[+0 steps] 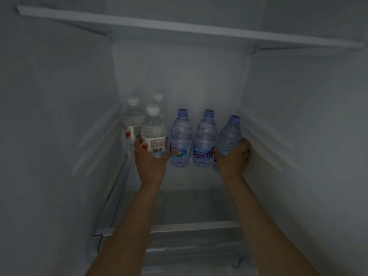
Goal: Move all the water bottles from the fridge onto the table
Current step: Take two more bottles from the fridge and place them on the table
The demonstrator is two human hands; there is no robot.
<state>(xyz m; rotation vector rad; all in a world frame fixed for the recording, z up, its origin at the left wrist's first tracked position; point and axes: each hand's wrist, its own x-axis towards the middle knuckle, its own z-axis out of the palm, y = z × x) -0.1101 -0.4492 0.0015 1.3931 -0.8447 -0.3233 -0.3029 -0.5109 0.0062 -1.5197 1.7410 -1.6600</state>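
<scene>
Dim fridge interior: six bottles stand at the rear of the glass shelf, its front half bare. Left hand grips the white-capped bottle; right hand grips the blue-capped bottle beside the right wall.

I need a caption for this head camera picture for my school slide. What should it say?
Inside the fridge, the left hand grips a white-capped bottle and the right hand a blue-capped bottle.

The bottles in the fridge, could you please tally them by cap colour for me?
White-capped bottles: 3, the front one held by the left hand
Blue-capped bottles: 3, the rightmost held by the right hand
Total: 6
</scene>
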